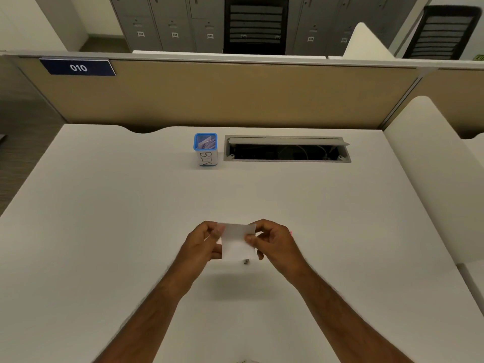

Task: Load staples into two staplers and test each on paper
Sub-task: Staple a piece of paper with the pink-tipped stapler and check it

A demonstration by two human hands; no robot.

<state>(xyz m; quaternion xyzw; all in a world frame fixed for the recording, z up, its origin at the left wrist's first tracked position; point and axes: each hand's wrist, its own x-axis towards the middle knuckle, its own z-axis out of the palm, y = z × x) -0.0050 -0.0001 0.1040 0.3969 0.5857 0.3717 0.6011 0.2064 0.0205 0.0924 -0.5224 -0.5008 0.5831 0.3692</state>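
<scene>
Paper, a small white slip (237, 242), hangs between both hands above the tabletop's (104, 205) near edge, long axis vertical; left hand (203, 243) and right hand (272, 242) pinch opposite sides, equally near

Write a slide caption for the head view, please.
Both hands, left and right, pinch a small white paper above the desk, blue bin behind.

A white surface (104, 205) fills the lower part. At 12 o'clock stands a tan partition (235, 95) with a blue sign (78, 67) reading 010. Behind it are grey lockers (172, 24) and two black chairs (255, 24). Grey floor (18, 121) shows at 9 o'clock.
</scene>
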